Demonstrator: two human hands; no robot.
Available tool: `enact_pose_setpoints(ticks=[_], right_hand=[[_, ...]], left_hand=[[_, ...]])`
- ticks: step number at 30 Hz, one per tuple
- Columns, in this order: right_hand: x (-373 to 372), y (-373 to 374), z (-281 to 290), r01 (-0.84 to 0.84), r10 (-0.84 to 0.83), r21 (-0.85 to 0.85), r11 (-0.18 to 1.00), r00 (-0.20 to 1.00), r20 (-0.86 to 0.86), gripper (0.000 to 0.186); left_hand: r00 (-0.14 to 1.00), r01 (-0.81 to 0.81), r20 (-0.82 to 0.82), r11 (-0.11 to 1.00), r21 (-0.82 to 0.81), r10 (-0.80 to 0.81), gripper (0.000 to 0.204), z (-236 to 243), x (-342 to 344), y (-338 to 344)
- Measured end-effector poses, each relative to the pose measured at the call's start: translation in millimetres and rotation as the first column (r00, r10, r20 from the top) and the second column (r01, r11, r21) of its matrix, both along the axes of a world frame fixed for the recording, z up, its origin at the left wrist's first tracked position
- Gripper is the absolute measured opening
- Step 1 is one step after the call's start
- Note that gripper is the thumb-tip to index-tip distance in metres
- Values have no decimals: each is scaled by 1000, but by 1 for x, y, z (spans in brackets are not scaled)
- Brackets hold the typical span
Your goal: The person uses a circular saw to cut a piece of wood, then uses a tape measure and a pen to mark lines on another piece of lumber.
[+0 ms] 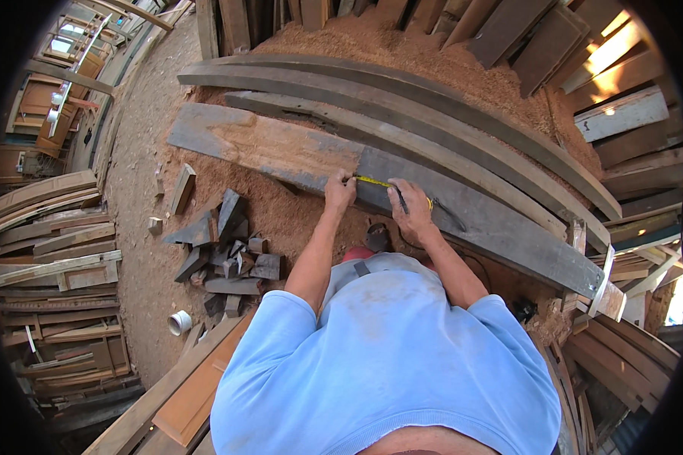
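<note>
In an outdoor-looking timber yard strewn with sawdust, seen from above, a person in a light blue short-sleeved shirt (379, 334) reaches forward with both bare hands over a long, thick, grey wooden beam (508, 224), which slants from upper left to lower right. A narrow yellow measuring-tape blade (372, 180) stretches between the hands, near the middle of the beam. The left hand (340, 189) pinches the blade's left end between thumb and fingers; the right hand (410, 208), at its other end, is curled around a slim dark stick-like object (402, 202) too small to identify. Reddish-brown sawdust (288, 148) covers much of the beam's left half, while its right half shows grey. Beyond it lie more long grey-brown timbers (341, 83). Left of the person are a heap of angular dark wood offcuts (235, 286) and a short white pipe section (180, 323); stacked brown planks (61, 250) line the far left
</note>
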State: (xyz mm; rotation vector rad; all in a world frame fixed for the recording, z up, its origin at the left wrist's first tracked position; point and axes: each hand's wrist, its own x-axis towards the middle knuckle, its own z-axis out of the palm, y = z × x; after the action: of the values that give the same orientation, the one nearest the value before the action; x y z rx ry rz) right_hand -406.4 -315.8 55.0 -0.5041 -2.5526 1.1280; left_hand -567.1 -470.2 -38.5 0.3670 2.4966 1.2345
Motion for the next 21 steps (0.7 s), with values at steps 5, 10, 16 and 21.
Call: enact_pose_setpoints(ticks=[5,10,16,21], right_hand=[[-5,4,-8,-49,47,128,991,999,18,35],[-6,2,-16,17,-5,-128,992,996,90,31],[-9,-8,-11,-40,43,-79,996,998,44,28],[-14,-7,-26,-83,83,-44,996,997,-1,27]], left_hand=[[996,-16,89,1000,-13,17,21,2,-1,1],[997,6,75,1000,-15,-5,21,1,-2,2],[996,-2,85,998,56,-3,20,-6,-3,-1],[998,-10,56,999,49,7,20,-5,-1,1]])
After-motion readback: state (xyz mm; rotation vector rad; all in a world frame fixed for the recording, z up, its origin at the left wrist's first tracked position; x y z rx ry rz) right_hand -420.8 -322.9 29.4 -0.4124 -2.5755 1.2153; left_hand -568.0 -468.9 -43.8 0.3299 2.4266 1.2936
